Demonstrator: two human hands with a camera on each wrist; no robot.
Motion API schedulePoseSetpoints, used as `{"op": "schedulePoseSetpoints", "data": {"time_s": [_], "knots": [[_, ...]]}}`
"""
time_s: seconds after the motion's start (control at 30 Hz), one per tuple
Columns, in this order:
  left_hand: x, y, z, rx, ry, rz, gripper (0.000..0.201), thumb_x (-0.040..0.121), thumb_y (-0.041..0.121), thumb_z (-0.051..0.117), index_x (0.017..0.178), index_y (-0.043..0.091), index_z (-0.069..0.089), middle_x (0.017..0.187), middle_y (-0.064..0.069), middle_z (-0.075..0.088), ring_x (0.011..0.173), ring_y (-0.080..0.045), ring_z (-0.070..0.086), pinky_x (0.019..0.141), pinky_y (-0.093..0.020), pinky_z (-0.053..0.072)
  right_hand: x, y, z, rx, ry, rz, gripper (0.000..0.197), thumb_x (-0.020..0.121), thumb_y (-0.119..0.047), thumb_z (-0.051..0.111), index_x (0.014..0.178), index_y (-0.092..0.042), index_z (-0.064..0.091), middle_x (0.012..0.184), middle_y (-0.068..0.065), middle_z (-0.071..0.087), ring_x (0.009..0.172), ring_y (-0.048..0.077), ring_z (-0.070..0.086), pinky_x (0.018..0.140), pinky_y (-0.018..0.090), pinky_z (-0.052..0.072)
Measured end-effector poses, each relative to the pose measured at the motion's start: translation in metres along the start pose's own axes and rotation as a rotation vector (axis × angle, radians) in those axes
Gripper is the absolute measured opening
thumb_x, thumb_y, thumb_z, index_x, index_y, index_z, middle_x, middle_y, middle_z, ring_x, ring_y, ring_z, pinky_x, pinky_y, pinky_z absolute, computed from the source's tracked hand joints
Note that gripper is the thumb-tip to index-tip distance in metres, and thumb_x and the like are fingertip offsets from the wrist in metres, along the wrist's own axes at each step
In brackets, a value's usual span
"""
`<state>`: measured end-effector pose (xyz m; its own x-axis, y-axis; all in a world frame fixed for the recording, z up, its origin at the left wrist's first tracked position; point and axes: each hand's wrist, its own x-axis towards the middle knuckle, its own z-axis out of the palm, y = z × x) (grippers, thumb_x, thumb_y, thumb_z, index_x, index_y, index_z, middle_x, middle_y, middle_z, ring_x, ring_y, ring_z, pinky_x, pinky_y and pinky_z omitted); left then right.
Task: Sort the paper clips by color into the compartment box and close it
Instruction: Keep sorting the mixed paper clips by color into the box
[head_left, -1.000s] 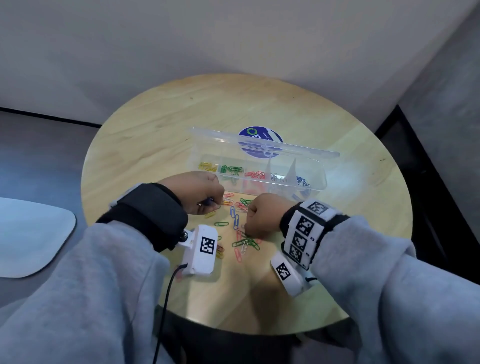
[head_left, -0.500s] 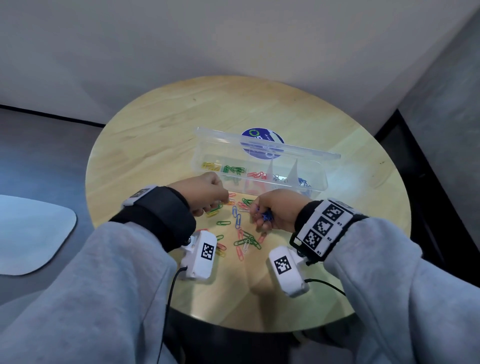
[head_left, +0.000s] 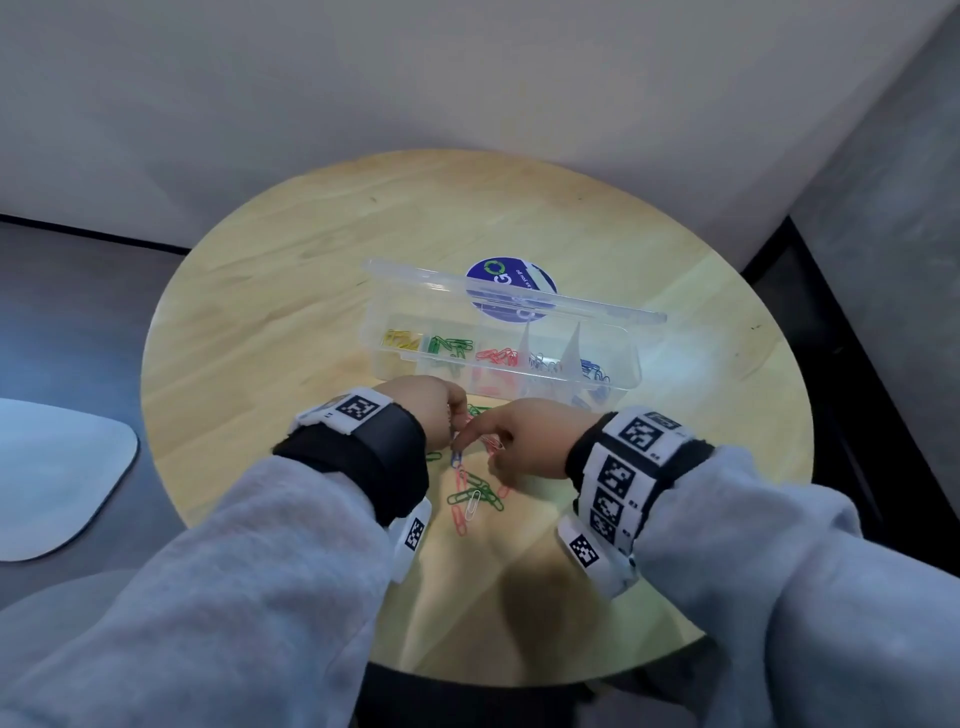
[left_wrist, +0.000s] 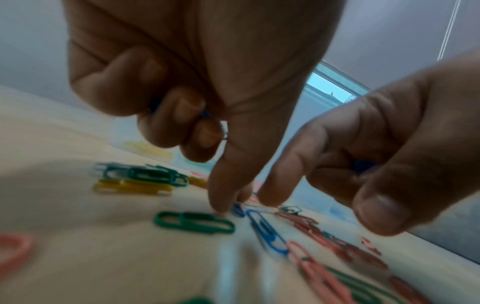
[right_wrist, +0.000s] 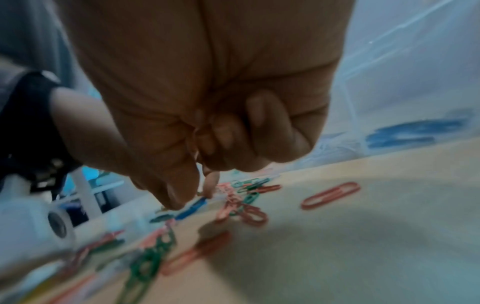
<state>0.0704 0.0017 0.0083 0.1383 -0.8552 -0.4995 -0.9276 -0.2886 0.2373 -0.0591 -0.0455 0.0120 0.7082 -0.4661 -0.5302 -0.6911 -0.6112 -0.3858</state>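
Note:
A clear compartment box (head_left: 618, 382) stands open at mid-table, holding yellow, green, red, silver and blue clips in separate cells. Loose paper clips (head_left: 475, 496) of mixed colours lie in front of it. My left hand (head_left: 441, 421) keeps blue clips (left_wrist: 205, 115) in its curled fingers, while its fingertips (left_wrist: 221, 205) reach down to the pile. My right hand (head_left: 511, 441) has something blue (left_wrist: 363, 166) tucked in its palm. Its thumb and forefinger pinch a blue clip (right_wrist: 192, 205) lying on the table. Another blue clip (left_wrist: 266, 233) lies beside the fingertips.
The round wooden table (head_left: 291, 291) stands against a pale wall. The box's lid (head_left: 519, 291) stands up behind it, over a blue round sticker (head_left: 511, 280). A white chair seat (head_left: 57, 478) is at the left, and dark floor lies to the right.
Both hands have drawn closer together over the loose pile. The right hand has come left and down, and its thumb and forefinger now reach a blue clip on the table.

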Motion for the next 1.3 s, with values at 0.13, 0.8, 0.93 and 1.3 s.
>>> {"op": "schedulePoseSetpoints", "data": {"time_s": [0.13, 0.8, 0.93, 1.3], "knots": [[0.004, -0.002, 0.002, 0.005, 0.012, -0.017, 0.010, 0.087, 0.012, 0.054, 0.088, 0.022, 0.052, 0.074, 0.009, 0.049, 0.083, -0.015, 0.047, 0.047, -0.015, 0.026, 0.006, 0.002, 0.002, -0.111, -0.007, 0.000, 0.049, 0.086, -0.003, 0.051, 0.119, -0.039, 0.058, 0.074, -0.013, 0.040, 0.080, 0.013, 0.046, 0.056, 0.019, 0.037], [-0.009, -0.024, -0.003, -0.520, -0.110, -0.090, 0.021, 0.081, 0.018, 0.064, 0.066, 0.018, 0.049, 0.068, -0.002, 0.051, 0.055, -0.016, 0.040, 0.056, -0.023, 0.033, 0.007, 0.002, 0.009, -0.222, -0.031, 0.053, 0.015, 0.076, -0.016, 0.067, 0.071, -0.021, 0.053, 0.071, -0.006, 0.053, 0.070, 0.015, 0.049, 0.052, 0.020, 0.037], [-0.017, -0.023, -0.008, -0.896, -0.111, -0.068, 0.028, 0.086, 0.001, 0.051, 0.064, 0.014, 0.042, 0.068, -0.006, 0.051, 0.051, -0.012, 0.039, 0.043, -0.016, 0.031, -0.003, 0.009, 0.004, -0.054, -0.001, 0.082, 0.024, 0.075, -0.016, 0.068, 0.060, -0.023, 0.051, 0.064, -0.009, 0.051, 0.062, 0.008, 0.046, 0.061, 0.022, 0.042], [-0.038, -0.011, -0.021, -1.559, 0.054, -0.029, 0.035, 0.084, -0.004, 0.039, 0.055, 0.013, 0.037, 0.059, -0.005, 0.047, 0.036, -0.007, 0.041, 0.035, -0.011, 0.029, -0.036, 0.044, -0.018, 0.940, 0.131, 0.128, 0.023, 0.086, 0.010, 0.050, 0.076, -0.011, 0.054, 0.059, 0.003, 0.052, 0.043, 0.008, 0.049, 0.041, 0.016, 0.040]]}}
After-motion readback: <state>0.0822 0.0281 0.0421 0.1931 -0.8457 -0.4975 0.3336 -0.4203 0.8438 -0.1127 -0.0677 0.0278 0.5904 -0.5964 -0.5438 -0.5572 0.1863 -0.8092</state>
